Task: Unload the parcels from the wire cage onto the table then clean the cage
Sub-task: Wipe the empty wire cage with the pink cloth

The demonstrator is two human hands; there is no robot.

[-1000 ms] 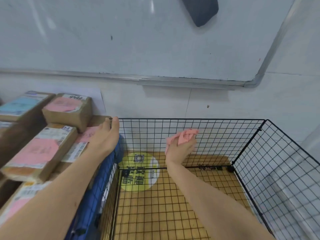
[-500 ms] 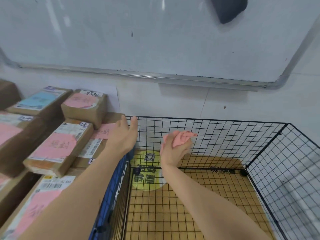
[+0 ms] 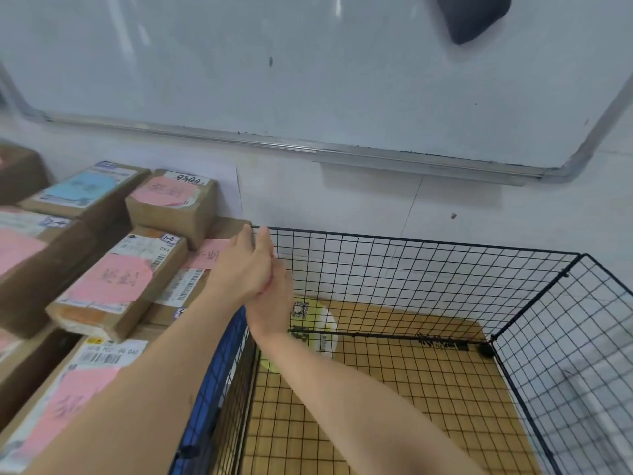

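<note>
Two bare forearms reach forward from the near edge, the right one inside the wire cage [image 3: 411, 240], the left one over its left side. Under the right forearm the cage's mesh floor lies on a yellow woven mat [image 3: 394, 406]. A blue strip [image 3: 212, 389] runs along the cage wall beneath the left forearm. Left of the left grip [image 3: 245, 269], outside the cage, brown parcels [image 3: 113, 282] with pink and blue labels are stacked close together. The left grip lies with straight fingers against the cage's far left corner, fingertips at the top wire. The right grip [image 3: 274, 303] sits just behind it, touching and half hidden. A pink sliver [image 3: 271, 277] shows between them, but I cannot tell whether the right grip holds it. Just right of the right grip, a round yellow sticker [image 3: 322, 320] lies on the mat. Beyond the cage, a whiteboard [image 3: 308, 63] with a dark block [image 3: 472, 18] on it hangs on the wall.
</note>
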